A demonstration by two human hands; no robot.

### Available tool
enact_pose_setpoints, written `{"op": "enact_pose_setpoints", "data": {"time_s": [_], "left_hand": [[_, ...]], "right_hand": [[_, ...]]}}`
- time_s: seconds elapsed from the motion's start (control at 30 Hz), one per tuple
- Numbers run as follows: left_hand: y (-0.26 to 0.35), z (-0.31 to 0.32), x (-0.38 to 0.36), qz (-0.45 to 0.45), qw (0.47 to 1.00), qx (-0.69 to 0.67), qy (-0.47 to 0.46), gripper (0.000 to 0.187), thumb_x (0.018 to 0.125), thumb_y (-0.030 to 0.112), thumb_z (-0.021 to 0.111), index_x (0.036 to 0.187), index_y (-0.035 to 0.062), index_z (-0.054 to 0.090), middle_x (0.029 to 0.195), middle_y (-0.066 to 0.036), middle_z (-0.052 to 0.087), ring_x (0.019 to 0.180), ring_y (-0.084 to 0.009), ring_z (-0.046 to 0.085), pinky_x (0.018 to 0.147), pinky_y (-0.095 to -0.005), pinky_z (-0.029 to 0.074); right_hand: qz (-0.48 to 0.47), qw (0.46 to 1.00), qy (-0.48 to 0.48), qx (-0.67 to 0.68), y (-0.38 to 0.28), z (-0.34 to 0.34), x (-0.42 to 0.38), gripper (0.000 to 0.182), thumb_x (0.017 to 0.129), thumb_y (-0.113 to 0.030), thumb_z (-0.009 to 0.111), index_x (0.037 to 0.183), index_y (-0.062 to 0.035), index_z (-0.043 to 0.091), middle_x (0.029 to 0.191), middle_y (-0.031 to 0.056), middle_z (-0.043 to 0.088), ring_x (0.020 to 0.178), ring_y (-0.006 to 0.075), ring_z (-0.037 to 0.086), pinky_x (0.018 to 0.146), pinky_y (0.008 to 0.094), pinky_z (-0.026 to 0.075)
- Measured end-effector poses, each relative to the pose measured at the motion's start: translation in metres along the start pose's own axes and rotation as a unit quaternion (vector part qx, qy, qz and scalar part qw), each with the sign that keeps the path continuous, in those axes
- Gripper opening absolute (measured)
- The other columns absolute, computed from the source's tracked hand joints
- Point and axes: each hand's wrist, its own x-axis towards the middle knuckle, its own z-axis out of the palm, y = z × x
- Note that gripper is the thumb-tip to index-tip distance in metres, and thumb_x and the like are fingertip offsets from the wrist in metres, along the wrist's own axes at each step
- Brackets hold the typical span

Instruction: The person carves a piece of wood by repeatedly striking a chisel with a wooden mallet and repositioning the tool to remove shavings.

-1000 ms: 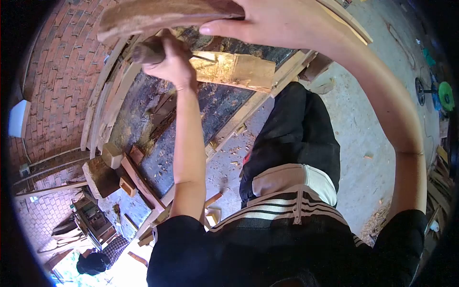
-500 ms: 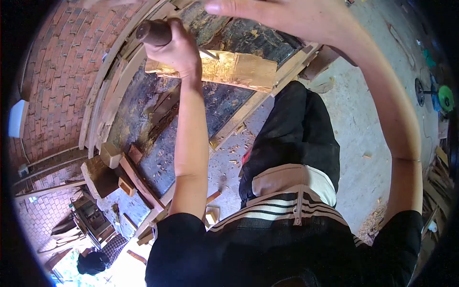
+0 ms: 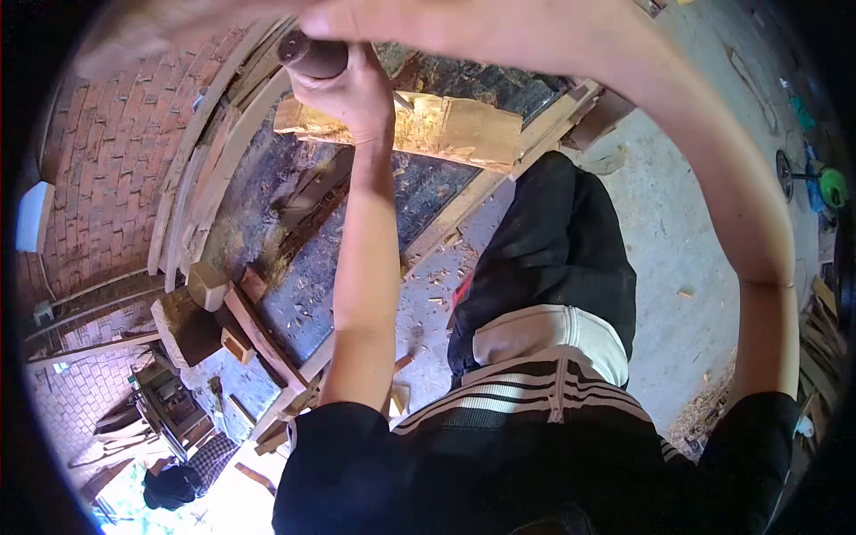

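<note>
My left hand (image 3: 349,96) is closed around the dark handle of a chisel (image 3: 314,55). Its metal blade shows to the right of the fist and meets the upper face of a rough, pale wooden block (image 3: 464,129). This block lies across the dark workbench (image 3: 428,192), with split, uneven grain where the blade touches. My right hand (image 3: 357,22) reaches over from the right along the top edge, above the chisel's butt end. Motion smears its fingers, and a blurred pinkish shape extends to its left; whether it grips anything cannot be made out.
Long boards (image 3: 192,196) line the bench's far side by a brick wall (image 3: 116,152). Wooden blocks (image 3: 207,285) stand at the bench's left end. Wood chips lie on the concrete floor (image 3: 669,232). A person in a checked top (image 3: 214,459) is at lower left.
My right hand has swept left across the top of the view, towards the chisel's butt end. The left fist and chisel sit slightly further right in view; the block stays put.
</note>
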Motion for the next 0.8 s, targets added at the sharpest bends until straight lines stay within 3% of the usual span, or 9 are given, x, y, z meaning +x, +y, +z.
{"op": "enact_pose_setpoints", "data": {"time_s": [0.03,0.17,0.3,0.37,0.43,0.47,0.57,0.67,0.8], "left_hand": [[-0.002,0.000,0.001,0.062,0.998,-0.001,0.011,0.026,0.076,0.000,0.075,0.095,-0.0024,0.057,0.087,-0.006,0.066,0.072,-0.0129,0.062,0.066,-0.0302,0.052],[0.031,-0.024,0.013,-0.140,0.987,-0.075,-0.015,0.019,0.083,-0.001,0.068,0.100,0.0006,0.061,0.093,-0.010,0.069,0.075,-0.0132,0.065,0.066,-0.0306,0.055],[0.008,-0.067,0.030,-0.259,0.943,-0.049,0.205,0.008,0.082,0.000,0.062,0.084,0.0051,0.056,0.064,-0.006,0.058,0.048,-0.0111,0.053,0.044,-0.0270,0.046],[0.002,-0.075,0.037,-0.156,0.962,-0.044,0.219,0.020,0.088,0.001,0.059,0.073,0.0073,0.049,0.058,-0.002,0.050,0.043,-0.0128,0.046,0.038,-0.0301,0.039],[0.017,-0.063,0.037,-0.150,0.970,-0.020,0.190,0.020,0.087,0.000,0.060,0.073,0.0070,0.048,0.058,-0.002,0.050,0.043,-0.0127,0.045,0.038,-0.0304,0.038],[0.027,-0.054,0.037,-0.141,0.976,0.005,0.163,0.021,0.087,-0.001,0.060,0.072,0.0068,0.047,0.058,-0.002,0.049,0.044,-0.0125,0.045,0.038,-0.0307,0.037],[0.028,-0.033,0.037,-0.143,0.978,-0.074,0.133,0.016,0.081,-0.002,0.065,0.074,0.0035,0.051,0.057,-0.006,0.055,0.042,-0.0113,0.049,0.038,-0.0272,0.039],[0.027,-0.014,0.028,-0.142,0.980,-0.060,0.124,0.016,0.081,-0.001,0.067,0.077,0.0008,0.052,0.060,-0.006,0.056,0.041,-0.0116,0.049,0.036,-0.0267,0.039],[0.011,-0.010,0.023,-0.119,0.988,-0.043,0.084,0.013,0.080,-0.001,0.067,0.081,-0.0009,0.053,0.062,-0.007,0.057,0.043,-0.0117,0.051,0.037,-0.0265,0.039]], "right_hand": [[0.001,1.000,-0.005,-0.008,0.002,0.003,-0.001,0.035,0.097,-0.024,0.062,0.126,-0.0057,0.053,0.087,0.0111,0.070,0.063,0.0153,0.063,0.053,0.0316,0.052],[0.018,0.998,-0.022,-0.048,0.006,0.009,-0.002,0.041,0.096,-0.030,0.063,0.129,-0.0093,0.050,0.083,0.0089,0.069,0.054,0.0141,0.057,0.047,0.0316,0.050],[0.149,0.979,-0.135,-0.039,-0.005,0.000,-0.013,0.063,0.095,-0.037,0.063,0.149,-0.0124,0.042,0.073,0.0093,0.066,0.046,0.0134,0.051,0.043,0.0307,0.044],[0.199,0.960,-0.193,-0.048,0.001,-0.007,-0.022,0.072,0.094,-0.039,0.063,0.154,-0.0111,0.036,0.072,0.0132,0.067,0.051,0.0199,0.058,0.047,0.0349,0.046],[0.174,0.976,-0.070,-0.106,0.015,0.009,-0.036,0.072,0.093,-0.040,0.064,0.152,-0.0070,0.038,0.076,0.0169,0.069,0.061,0.0298,0.065,0.054,0.0401,0.049],[0.190,0.974,-0.096,-0.076,0.007,-0.003,-0.033,0.075,0.093,-0.040,0.065,0.152,-0.0049,0.037,0.079,0.0184,0.070,0.070,0.0359,0.068,0.061,0.0429,0.051],[0.116,0.990,0.019,-0.077,0.009,0.008,-0.033,0.074,0.093,-0.040,0.066,0.152,-0.0051,0.037,0.082,0.0185,0.071,0.069,0.0336,0.068,0.062,0.0418,0.051],[0.229,0.971,-0.061,-0.032,-0.004,-0.009,-0.026,0.072,0.093,-0.039,0.066,0.150,-0.0044,0.039,0.085,0.0185,0.072,0.068,0.0328,0.069,0.063,0.0413,0.052],[0.189,0.981,-0.037,-0.017,0.017,0.002,-0.036,0.072,0.093,-0.038,0.066,0.151,-0.0044,0.038,0.085,0.0176,0.073,0.065,0.0318,0.068,0.063,0.0405,0.052]]}}
